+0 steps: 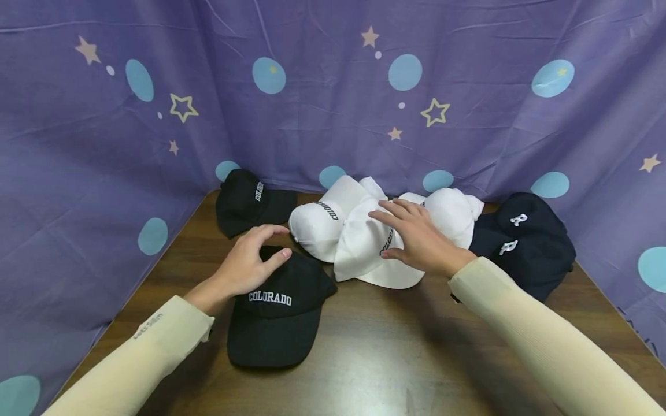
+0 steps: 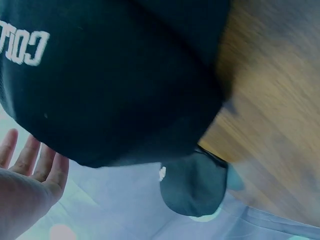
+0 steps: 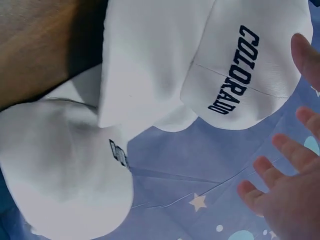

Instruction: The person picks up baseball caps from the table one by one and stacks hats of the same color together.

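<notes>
My left hand (image 1: 243,266) hovers at the crown of a black cap (image 1: 281,326) lettered COLORADO, fingers and thumb spread and relaxed. In the left wrist view, its fingers (image 2: 42,162) show beside the crown of that black cap (image 2: 115,100). Over a white COLORADO cap (image 1: 359,254), my right hand (image 1: 424,240) is held with loose, parted fingers, and nothing is in its grasp. From the right wrist, the hand (image 3: 295,195) appears beside the white cap (image 3: 250,65) with dark lettering.
Another black COLORADO cap (image 1: 239,205) lies at the back left. More white caps (image 1: 317,228) crowd the back middle, one (image 1: 448,214) further right. Dark caps (image 1: 541,248) marked R pile up on the right. Purple cloth (image 1: 333,115) hangs behind the wooden table (image 1: 374,346).
</notes>
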`<state>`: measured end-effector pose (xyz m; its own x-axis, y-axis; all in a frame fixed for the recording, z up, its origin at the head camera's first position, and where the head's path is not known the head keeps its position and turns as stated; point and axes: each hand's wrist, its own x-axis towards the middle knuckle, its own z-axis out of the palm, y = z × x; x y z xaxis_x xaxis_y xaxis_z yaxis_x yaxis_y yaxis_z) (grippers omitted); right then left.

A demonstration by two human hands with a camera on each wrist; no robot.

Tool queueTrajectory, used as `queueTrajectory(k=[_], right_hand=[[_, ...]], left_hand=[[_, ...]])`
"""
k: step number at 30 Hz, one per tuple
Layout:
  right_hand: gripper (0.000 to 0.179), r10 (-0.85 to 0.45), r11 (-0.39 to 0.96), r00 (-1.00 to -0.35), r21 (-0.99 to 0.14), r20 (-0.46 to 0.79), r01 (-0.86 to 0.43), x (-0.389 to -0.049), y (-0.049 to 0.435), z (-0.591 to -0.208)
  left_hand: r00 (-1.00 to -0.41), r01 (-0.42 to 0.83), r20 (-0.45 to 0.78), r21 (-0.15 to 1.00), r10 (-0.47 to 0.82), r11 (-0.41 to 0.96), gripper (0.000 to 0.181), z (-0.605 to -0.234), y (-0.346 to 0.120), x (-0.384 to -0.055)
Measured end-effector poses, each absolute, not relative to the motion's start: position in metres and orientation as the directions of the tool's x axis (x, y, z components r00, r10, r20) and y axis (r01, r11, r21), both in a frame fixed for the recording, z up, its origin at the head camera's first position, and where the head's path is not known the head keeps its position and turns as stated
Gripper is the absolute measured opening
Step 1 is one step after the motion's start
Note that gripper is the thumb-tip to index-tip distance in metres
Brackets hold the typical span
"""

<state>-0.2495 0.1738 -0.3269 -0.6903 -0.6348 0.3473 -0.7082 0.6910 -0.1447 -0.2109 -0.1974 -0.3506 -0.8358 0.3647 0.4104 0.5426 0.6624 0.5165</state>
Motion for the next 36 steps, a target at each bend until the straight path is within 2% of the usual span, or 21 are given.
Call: queueTrajectory(k=[6,11,14,18,29,36], right_hand=[[0.087,-0.67,0.696,-0.684,-0.076,0.287,-0.714,-0.256,0.16,-0.32],[0.089,-0.718,0.681,-0.646,0.068,0.257,-0.729,-0.262,0.151,-0.319],[0.085,-0.747,0.659,-0.616,0.154,0.251,-0.736,-0.267,0.149,-0.322],[0.073,-0.762,0.644,-0.594,0.211,0.257,-0.735,-0.272,0.148,-0.326],[0.052,-0.775,0.627,-0.544,0.289,0.321,-0.723,-0.275,0.161,-0.328],[0.04,-0.708,0.697,-0.582,0.269,0.4,-0.664,-0.266,0.17,-0.32]], left_hand=[[-0.836,0.546,0.386,0.506,0.391,0.667,0.047,-0.35,-0.186,-0.208],[-0.832,0.553,0.38,0.499,0.405,0.667,0.048,-0.352,-0.18,-0.205],[-0.831,0.554,0.379,0.5,0.406,0.666,0.048,-0.352,-0.178,-0.204],[-0.839,0.543,0.363,0.508,0.406,0.668,0.047,-0.352,-0.177,-0.203],[-0.842,0.539,0.35,0.508,0.41,0.672,0.049,-0.35,-0.175,-0.202],[-0.847,0.53,0.345,0.513,0.403,0.675,0.049,-0.349,-0.175,-0.202]])
